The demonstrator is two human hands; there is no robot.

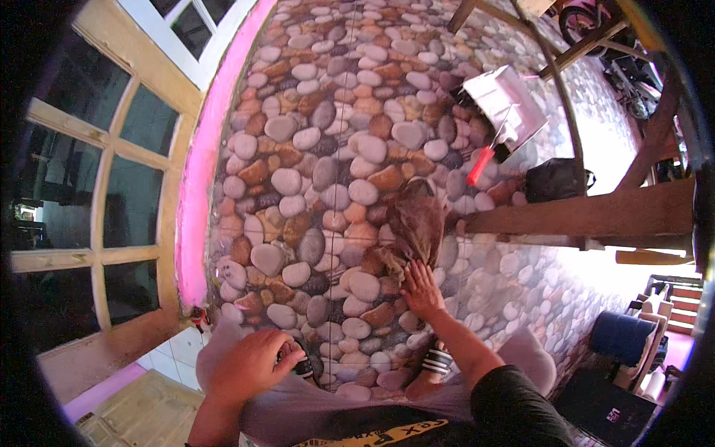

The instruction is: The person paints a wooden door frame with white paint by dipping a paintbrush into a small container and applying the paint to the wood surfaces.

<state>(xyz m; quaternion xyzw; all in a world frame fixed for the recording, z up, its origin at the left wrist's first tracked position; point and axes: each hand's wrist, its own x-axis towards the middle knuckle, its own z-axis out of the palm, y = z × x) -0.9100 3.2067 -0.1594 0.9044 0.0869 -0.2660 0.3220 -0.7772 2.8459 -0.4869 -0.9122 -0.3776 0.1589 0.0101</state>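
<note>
My right hand [423, 288] lies with fingers stretched out on the lower end of a crumpled brown cloth [415, 220], which is spread on the pebble-patterned floor [328, 186]. My left hand [257, 359] is at my left knee, fingers curled; whether they hold anything is hidden. Beyond the cloth, to the right, a white paint tray [525, 104] lies with a red-handled roller [480, 164] on it. My feet in striped sandals [434, 361] show below my hands.
A pink strip [197, 208] and glass-paned wooden doors [112, 186] run along the left. On the right are a wooden beam [581, 216] on posts, a black bag [547, 179], a motorbike [629, 89] behind, and a blue padded item [622, 335] among furniture.
</note>
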